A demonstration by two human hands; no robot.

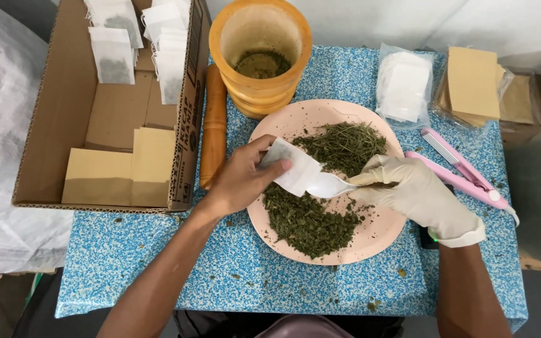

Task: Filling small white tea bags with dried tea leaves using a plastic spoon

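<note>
Pink plate (383, 241) on the blue speckled table (158, 263) carries two heaps of dried green herb (308, 225). Over it, bare left hand (239, 178) pinches a white filter bag (295, 169) open; gloved right hand (417, 194) grips a white spoon (330, 186) at its mouth. Farther back: wooden mortar (261, 56) with herb residue, cardboard box (70, 100) holding filled bags.

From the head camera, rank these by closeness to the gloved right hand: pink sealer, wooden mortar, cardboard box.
From the right hand:
1. Pink sealer, just beside it on the table's right.
2. Wooden mortar, beyond the plate, top centre.
3. Cardboard box, far left.
</note>
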